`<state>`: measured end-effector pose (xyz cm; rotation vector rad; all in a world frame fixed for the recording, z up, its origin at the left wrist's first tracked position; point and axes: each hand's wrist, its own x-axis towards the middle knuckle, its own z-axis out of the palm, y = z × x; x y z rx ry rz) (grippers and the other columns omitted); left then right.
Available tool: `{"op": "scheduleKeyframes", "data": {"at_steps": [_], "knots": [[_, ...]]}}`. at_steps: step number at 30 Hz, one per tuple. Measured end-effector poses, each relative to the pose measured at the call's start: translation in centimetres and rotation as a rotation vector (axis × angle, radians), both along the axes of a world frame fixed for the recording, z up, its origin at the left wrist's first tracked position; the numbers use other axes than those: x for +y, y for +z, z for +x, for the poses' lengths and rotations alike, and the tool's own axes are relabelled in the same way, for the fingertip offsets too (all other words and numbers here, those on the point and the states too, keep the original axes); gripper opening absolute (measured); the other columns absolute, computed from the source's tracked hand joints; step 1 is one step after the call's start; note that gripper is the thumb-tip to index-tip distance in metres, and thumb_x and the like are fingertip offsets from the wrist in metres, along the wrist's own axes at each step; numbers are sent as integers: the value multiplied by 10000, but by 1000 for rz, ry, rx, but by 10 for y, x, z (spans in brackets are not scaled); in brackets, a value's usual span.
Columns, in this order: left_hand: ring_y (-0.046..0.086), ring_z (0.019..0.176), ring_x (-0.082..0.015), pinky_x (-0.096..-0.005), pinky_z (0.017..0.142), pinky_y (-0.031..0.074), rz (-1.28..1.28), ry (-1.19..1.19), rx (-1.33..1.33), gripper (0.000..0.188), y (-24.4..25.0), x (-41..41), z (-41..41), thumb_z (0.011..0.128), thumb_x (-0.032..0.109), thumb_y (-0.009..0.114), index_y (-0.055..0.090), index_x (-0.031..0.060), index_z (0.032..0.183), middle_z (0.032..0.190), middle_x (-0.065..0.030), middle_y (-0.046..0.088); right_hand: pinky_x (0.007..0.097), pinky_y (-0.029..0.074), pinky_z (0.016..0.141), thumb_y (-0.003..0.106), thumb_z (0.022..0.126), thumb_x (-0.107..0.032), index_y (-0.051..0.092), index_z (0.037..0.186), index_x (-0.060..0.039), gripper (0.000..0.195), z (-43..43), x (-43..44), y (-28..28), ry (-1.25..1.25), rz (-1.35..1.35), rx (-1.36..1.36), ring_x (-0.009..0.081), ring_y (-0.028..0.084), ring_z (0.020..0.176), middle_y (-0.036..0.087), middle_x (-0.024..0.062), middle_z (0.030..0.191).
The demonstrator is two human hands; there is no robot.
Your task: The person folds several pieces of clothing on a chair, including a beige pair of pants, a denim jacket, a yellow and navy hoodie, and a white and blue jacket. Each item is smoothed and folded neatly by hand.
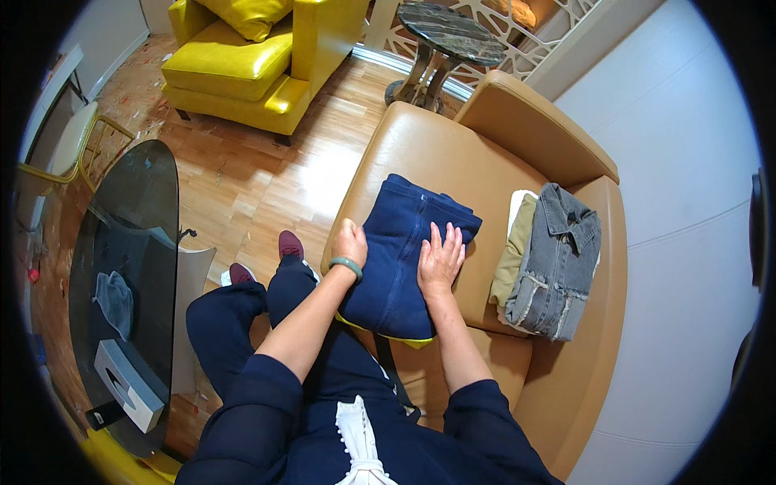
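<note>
A folded navy blue garment (394,254), with a yellow-green edge showing beneath it, lies on the tan leather sofa (448,145) before me. My left hand (350,245), a green bangle at its wrist, is closed at the garment's left edge; whether cloth is between its fingers cannot be made out. My right hand (441,257) rests flat on the garment's right part, fingers spread. Further right on the sofa is a stack of folded clothes, with a grey denim jacket (561,254) on top and an olive-tan garment (515,254) showing at its left side.
To the left stands a dark glass oval table (145,224) bearing a tissue box (128,385) and a grey-blue cloth (115,303). A yellow armchair (230,60) and a round marble-topped side table (451,33) stand beyond. A chair (76,139) is at the far left.
</note>
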<state>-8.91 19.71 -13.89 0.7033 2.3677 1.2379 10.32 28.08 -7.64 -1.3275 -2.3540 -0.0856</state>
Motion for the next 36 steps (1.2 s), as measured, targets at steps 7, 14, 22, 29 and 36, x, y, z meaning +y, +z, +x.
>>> {"op": "scheduleKeyframes", "data": {"at_steps": [7, 14, 22, 29, 36], "knots": [[607, 1182, -399, -450, 995, 490, 254, -267, 23, 288, 65, -12, 1, 999, 142, 590, 569, 38, 1267, 1241, -230, 645, 575, 291, 1203, 618, 995, -293, 597, 1444, -220, 455, 12, 9, 1, -20, 8, 39, 352, 349, 1490, 444, 139, 1554], [236, 1558, -415, -592, 1221, 216, -308, -740, 580, 612, 98, -43, 72, 1036, 461, 520, 406, 260, 1603, 1706, -135, 272, 600, 307, 1185, 632, 986, -355, 433, 1557, -139, 642, 53, -50, 28, 118, -200, 58, 433, 302, 1505, 318, 248, 1630], [229, 1547, -443, -597, 1214, 230, -199, -672, 715, 626, 113, -46, 87, 1004, 461, 574, 459, 224, 1572, 1690, -185, 282, 540, 353, 1166, 573, 1027, -399, 350, 1586, -106, 669, 103, -87, 0, -161, -497, 462, 455, 432, 1419, 458, 288, 1528], [204, 1544, -478, -635, 1218, 194, -68, -1074, 876, 956, 120, -162, 148, 731, 511, 856, 445, 298, 1568, 1680, -155, 283, 464, 361, 1182, 629, 993, -533, 327, 1564, 51, 871, 147, -99, -41, -341, -880, 728, 422, 427, 1457, 424, 339, 1553], [294, 1483, -517, -690, 1174, 242, -63, -823, 1043, 811, 90, -154, 159, 835, 213, 738, 413, 348, 1565, 1634, -134, 332, 359, 481, 1044, 717, 976, -355, 538, 1413, -9, 585, 142, -95, -10, -28, -1450, 1267, 212, 616, 1172, 654, 119, 1305]]}}
